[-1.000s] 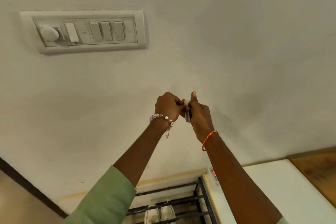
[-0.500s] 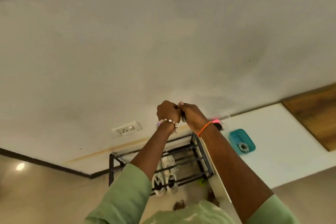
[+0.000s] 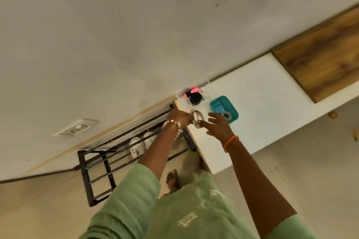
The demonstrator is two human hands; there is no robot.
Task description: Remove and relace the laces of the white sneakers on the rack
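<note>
Two hands reach out over the near left corner of a white counter (image 3: pixel 262 103). The left hand (image 3: pixel 179 117) is curled around a looped bundle of white lace (image 3: pixel 197 120), gripping it at the counter's left edge. The right hand (image 3: pixel 217 124) is spread beside it, fingers straight and apart, holding nothing; its forefinger tip lies at the lower end of the lace loop, though whether it touches is unclear. One beaded bracelet (image 3: pixel 174 126) circles the left wrist and one orange thread band (image 3: pixel 230 142) the right.

Below the left forearm stands one black metal rack (image 3: pixel 97 170) against the wall, and on its upper bars sit two white sneakers (image 3: pixel 140 144) side by side, partly hidden by the arm.

On the counter, near its back left corner, are one round black object (image 3: pixel 195 98) and one small pink item (image 3: pixel 191 91), too blurred to identify. One teal tray (image 3: pixel 215 105) lies just right of them, something coiled inside it. One white wall socket (image 3: pixel 76 127) is fixed above the rack's left end. One bare foot (image 3: pixel 172 179) shows on the floor.
</note>
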